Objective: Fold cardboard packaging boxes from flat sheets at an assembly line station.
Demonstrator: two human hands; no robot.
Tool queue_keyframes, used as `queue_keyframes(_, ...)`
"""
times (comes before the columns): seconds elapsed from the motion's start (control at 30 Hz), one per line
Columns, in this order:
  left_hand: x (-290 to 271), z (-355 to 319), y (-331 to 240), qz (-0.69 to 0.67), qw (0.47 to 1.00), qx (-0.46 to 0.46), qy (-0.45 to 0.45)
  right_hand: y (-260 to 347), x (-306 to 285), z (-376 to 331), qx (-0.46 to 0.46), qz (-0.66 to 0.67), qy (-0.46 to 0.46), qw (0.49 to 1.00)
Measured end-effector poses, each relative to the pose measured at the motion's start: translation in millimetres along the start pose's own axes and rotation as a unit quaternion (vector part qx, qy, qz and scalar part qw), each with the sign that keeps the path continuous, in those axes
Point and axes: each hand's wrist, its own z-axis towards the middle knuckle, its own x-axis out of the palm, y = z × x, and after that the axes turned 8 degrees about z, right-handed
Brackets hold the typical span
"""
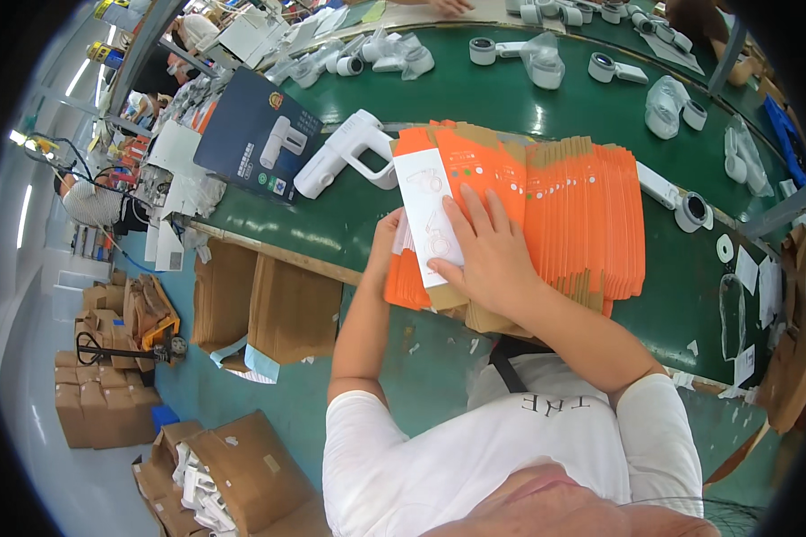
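A thick fanned stack of flat orange cartons lies across the near edge of the green bench in front of me. On its left end is a white panel with line drawings. My right hand lies over this panel and the orange card beside it, palm down with fingers stretched and apart. At the stack's left edge my left hand is closed on the cartons, next to a pale strip; its fingertips are partly hidden. A white handheld appliance body and a dark blue printed box stand just left of the stack.
White round-headed parts, several in clear bags, lie along the green bench. Folded brown cardboard stands below its left edge. On the floor are an open carton of white parts and a pallet jack. Other people work beyond.
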Motion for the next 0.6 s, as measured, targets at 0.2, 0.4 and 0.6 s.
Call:
queue_keyframes(0.2, 2, -22, -23, -0.085, 0.993, -0.087, 0.004, -12, 14, 1, -0.007, 0.016, -0.019, 1.000)
queue_keyframes(0.4, 4, -5, -21, 0.498, 0.851, 0.142, -0.082, -50, 21, 19, 0.094, 0.284, -0.095, 0.950)
queue_keyframes(0.6, 63, -13, -29, 0.657, 0.720, 0.177, -0.136, -68, -4, 25, 0.141, 0.340, -0.067, 0.928)
